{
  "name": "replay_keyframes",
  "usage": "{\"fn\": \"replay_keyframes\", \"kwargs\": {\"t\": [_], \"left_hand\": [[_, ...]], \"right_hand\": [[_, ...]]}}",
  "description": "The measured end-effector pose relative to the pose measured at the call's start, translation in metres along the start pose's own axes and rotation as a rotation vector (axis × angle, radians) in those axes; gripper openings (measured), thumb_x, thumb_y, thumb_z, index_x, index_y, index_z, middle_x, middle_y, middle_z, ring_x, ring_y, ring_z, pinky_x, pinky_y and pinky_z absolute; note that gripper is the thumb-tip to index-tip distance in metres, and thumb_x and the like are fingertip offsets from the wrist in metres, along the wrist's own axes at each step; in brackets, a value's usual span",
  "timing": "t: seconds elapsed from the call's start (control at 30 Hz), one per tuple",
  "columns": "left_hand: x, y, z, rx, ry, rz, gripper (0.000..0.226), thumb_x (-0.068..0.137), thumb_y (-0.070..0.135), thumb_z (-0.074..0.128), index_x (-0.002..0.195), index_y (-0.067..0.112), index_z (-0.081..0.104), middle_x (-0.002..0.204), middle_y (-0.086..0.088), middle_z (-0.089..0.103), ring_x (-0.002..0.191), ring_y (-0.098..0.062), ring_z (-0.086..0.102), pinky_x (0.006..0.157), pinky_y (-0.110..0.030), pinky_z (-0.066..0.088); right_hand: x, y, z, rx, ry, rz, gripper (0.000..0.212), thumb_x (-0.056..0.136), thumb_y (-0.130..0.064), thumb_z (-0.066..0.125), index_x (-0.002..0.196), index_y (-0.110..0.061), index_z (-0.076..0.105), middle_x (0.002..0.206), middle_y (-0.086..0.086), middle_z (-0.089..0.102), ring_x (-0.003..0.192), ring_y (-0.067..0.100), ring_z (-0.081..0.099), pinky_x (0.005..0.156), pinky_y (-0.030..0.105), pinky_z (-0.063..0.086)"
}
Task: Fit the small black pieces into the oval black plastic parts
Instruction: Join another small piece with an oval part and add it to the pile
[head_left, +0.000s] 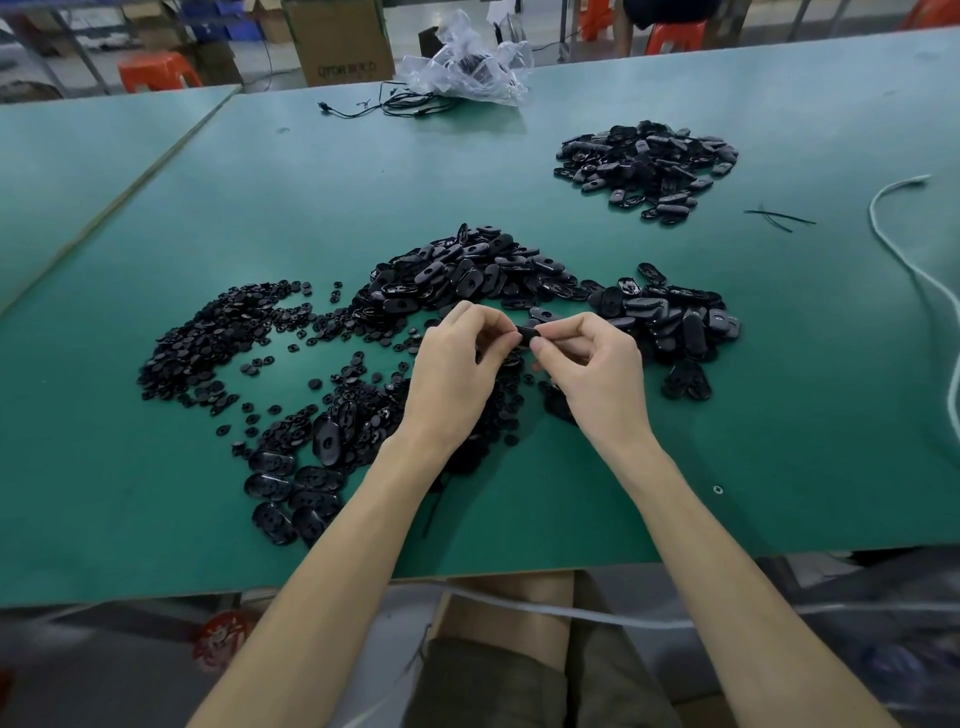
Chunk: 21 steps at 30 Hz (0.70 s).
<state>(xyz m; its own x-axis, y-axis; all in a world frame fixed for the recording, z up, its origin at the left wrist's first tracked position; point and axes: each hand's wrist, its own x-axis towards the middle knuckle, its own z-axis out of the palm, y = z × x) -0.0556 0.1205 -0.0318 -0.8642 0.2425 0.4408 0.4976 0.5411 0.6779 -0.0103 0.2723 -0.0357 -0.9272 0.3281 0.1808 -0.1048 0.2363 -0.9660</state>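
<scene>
Small black pieces (208, 343): round, button-like, strewn in a loose drift on the left, thinning toward the middle. Oval black plastic parts (467, 270): glossy, heaped in a central mound, some hollow side up, some showing a hole. More in a right-hand pile (670, 322), a far heap (649, 166) and a near cluster (296, 493). Held oval part (527, 332): pinched between left hand (457, 374) and right hand (592, 364), above the piles.

Over the table (311, 182), the left hand (457, 364) and right hand (592, 364) pinch one oval part (527, 332). Small pieces (208, 343) lie left of that grip, the near heap (467, 270) of oval parts just behind it, and the far heap (649, 161) well behind and to the right.
</scene>
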Motion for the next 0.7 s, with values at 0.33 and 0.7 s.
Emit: {"fn": "replay_keyframes", "kwargs": {"t": [0.33, 0.7], "left_hand": [[0.0004, 0.0002, 0.0005, 0.026, -0.007, -0.001, 0.005, 0.100, 0.015, 0.068, 0.101, 0.011, 0.069, 0.098, 0.008, 0.062, 0.086, -0.009, 0.058, 0.079, -0.019, 0.046], [0.0016, 0.0002, 0.0009, -0.144, -0.016, -0.168, 0.013, 0.098, 0.012, 0.070, 0.091, 0.021, 0.067, 0.083, 0.011, 0.068, 0.071, 0.003, 0.058, 0.067, -0.008, 0.042]], "right_hand": [[-0.0003, 0.0009, 0.0015, -0.009, 0.006, -0.014, 0.013, 0.094, -0.013, 0.076, 0.092, -0.025, 0.071, 0.084, -0.010, 0.079, 0.081, 0.006, 0.077, 0.080, 0.027, 0.060], [0.0006, 0.0018, 0.0011, 0.003, -0.002, -0.014, 0.007, 0.094, -0.016, 0.076, 0.097, -0.021, 0.072, 0.080, -0.009, 0.079, 0.073, 0.009, 0.076, 0.071, 0.025, 0.054]]}}
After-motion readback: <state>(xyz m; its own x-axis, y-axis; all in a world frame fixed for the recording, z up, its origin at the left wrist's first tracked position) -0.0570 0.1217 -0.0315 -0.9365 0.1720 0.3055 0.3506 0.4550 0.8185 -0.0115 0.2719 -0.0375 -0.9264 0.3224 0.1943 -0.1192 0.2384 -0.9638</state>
